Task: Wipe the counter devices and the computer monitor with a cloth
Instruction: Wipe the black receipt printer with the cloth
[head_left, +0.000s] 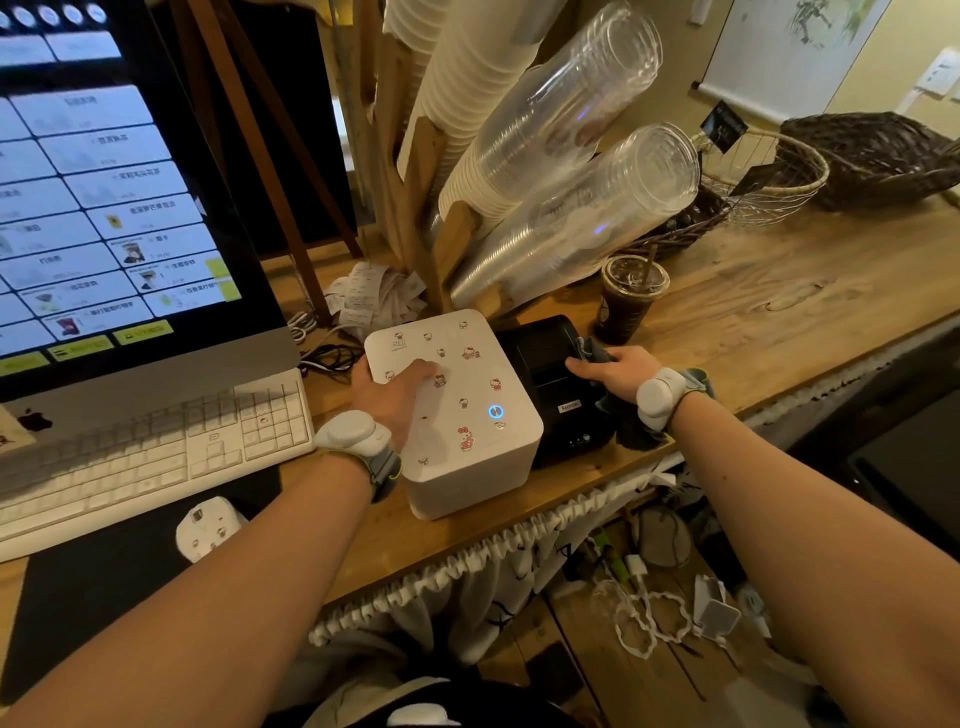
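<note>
A white box-shaped device (467, 441) with cartoon stickers and a lit blue ring stands on the wooden counter. My left hand (392, 397) lies flat on its top, fingers spread. Right beside it sits a black receipt printer (550, 379). My right hand (608, 371) presses a dark grey cloth (592, 351) against the printer's right top edge. The computer monitor (104, 208), lit with a menu screen, fills the left side above a white keyboard (156, 447).
Stacks of clear and white cups (561, 171) lean on a wooden rack behind the devices. An iced drink cup (631, 296) stands by the printer. Crumpled receipts (371, 299), cables, wicker baskets (872, 156), a white mouse (208, 527) on a black mat.
</note>
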